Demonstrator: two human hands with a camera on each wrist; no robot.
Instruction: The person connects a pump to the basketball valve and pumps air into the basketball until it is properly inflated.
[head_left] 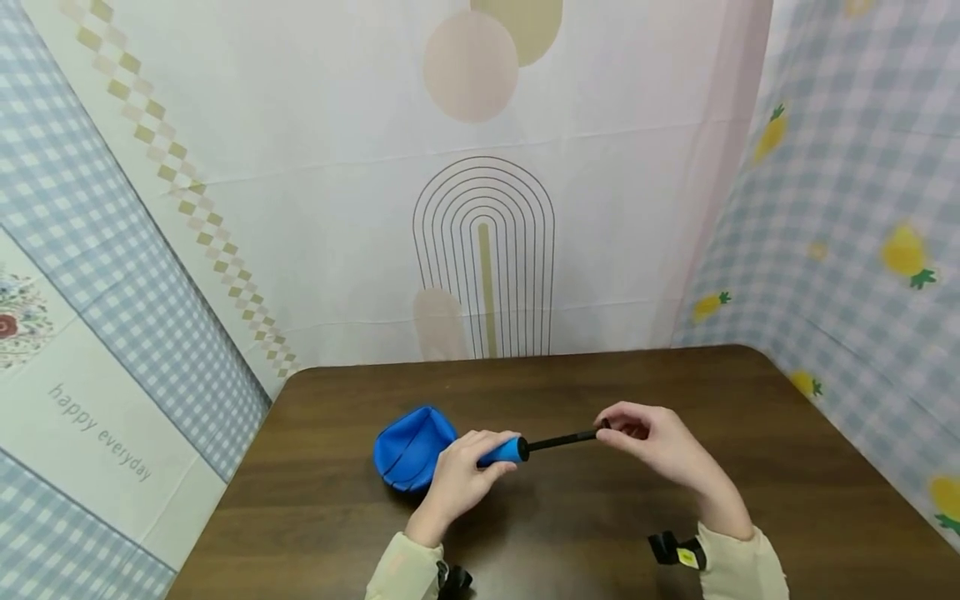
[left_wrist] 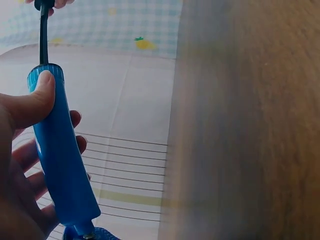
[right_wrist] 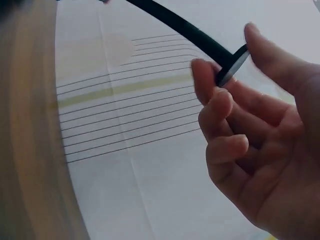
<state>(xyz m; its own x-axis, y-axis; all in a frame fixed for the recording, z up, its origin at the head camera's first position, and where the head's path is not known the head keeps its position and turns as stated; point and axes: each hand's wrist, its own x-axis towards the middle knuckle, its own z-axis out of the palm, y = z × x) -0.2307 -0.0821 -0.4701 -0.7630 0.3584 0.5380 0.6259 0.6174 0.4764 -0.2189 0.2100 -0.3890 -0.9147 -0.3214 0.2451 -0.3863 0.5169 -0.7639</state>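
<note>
My left hand grips the blue barrel of a hand pump, its thumb lying along the barrel near the ribbed collar. Out of the collar runs a long black plunger rod, drawn well out to the right. At its far end, the thumb and fingers of my right hand pinch the flat black end disc. A collapsed blue ball with black seam lines lies left of my left hand, its upper side caved in. In the left wrist view, the barrel's narrow tip overlaps the blue ball.
Beneath both hands is a dark brown wooden table with rounded far corners. A white printed cloth hangs behind it, with blue checked cloth at the sides. Black straps sit at both wrists.
</note>
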